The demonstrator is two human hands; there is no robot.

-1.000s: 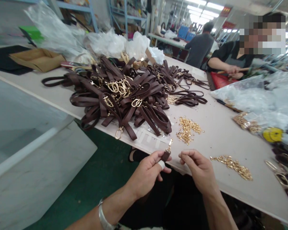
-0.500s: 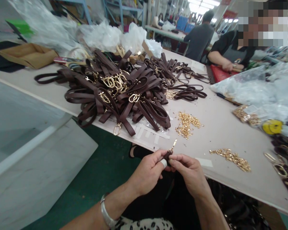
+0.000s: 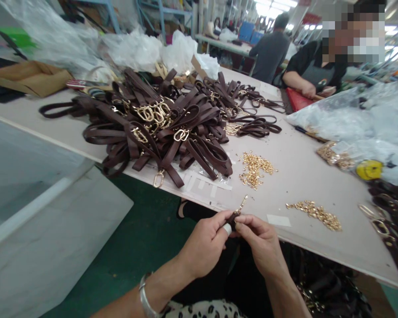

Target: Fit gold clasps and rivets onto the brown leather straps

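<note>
Just beyond the table's front edge, my left hand pinches a dark brown strap with a gold clasp sticking out toward the table. White tape wraps one of its fingers. My right hand meets it from the other side, thumb and fingers pressed together on the same strap end; any small part between them is hidden. A pile of gold metal pieces lies beyond the hands, and a second gold pile is to the right.
A large heap of brown straps with gold rings covers the table's left and middle. Plastic bags and more dark straps lie right. Across the table sits a person; another person is farther back.
The view has shifted slightly, so the table and straps appear a little further left. Both hands keep their grip on the strap, with only small finger movement.
</note>
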